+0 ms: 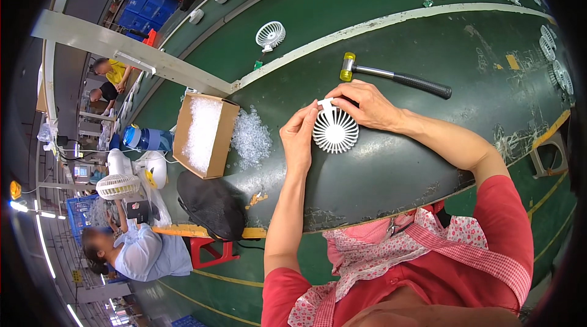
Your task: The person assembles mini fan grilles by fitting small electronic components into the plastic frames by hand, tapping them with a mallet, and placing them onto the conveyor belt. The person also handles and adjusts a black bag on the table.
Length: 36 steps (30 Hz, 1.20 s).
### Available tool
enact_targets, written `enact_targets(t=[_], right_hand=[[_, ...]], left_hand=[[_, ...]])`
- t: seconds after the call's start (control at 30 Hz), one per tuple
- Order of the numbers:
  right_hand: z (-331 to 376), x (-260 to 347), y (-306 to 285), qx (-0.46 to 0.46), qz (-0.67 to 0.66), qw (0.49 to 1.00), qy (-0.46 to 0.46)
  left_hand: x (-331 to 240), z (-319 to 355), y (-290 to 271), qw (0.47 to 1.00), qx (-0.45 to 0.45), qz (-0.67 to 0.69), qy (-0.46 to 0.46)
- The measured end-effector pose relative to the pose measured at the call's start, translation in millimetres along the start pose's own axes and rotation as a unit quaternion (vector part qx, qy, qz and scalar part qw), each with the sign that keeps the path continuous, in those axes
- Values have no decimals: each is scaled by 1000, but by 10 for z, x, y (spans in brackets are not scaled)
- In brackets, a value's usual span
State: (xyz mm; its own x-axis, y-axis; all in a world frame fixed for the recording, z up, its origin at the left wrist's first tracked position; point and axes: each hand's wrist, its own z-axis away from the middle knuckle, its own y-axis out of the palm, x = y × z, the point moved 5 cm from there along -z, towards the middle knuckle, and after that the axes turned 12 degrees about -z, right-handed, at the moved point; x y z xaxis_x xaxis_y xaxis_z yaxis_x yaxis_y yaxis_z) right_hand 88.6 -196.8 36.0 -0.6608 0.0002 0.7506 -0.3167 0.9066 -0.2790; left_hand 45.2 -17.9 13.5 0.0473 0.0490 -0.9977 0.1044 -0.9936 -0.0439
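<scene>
A round white fan grille (335, 135) with thin ribs rests on the dark green tabletop in front of me, its short neck toward the far side. My left hand (299, 136) pinches the left of the neck with thumb and fingers. From the right, my right hand (369, 105) grips the same neck, its thumb and index finger closed on it. Whether a small part is held between the fingertips cannot be made out. Just beyond my right hand lies a mallet (397, 76) with a yellow head and black handle.
A cardboard box (223, 137) of small clear parts stands left, with loose clear pieces (251, 138) beside it. Nearer lies a black mesh bag (211, 206). More grilles (270, 34) sit on the green conveyor (348, 0); others (559, 76) lie far right. A white fan (118, 185) and co-workers are left.
</scene>
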Motion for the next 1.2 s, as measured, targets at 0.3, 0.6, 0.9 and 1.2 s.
enact_targets(t=[0.3,0.6,0.9,1.2], right_hand=[[-9,-32,4,67,-36,997,5],[-53,21,-26,49,-33,998,28],[-62,90,1,25,62,997,-43],[-60,-9,-15,84,-42,991,97]], left_hand=[[131,-21,13,994,51,90,-36],[160,-34,-2,985,37,158,-61],[172,-54,-3,980,26,183,-77],[141,-51,45,986,59,147,-56]])
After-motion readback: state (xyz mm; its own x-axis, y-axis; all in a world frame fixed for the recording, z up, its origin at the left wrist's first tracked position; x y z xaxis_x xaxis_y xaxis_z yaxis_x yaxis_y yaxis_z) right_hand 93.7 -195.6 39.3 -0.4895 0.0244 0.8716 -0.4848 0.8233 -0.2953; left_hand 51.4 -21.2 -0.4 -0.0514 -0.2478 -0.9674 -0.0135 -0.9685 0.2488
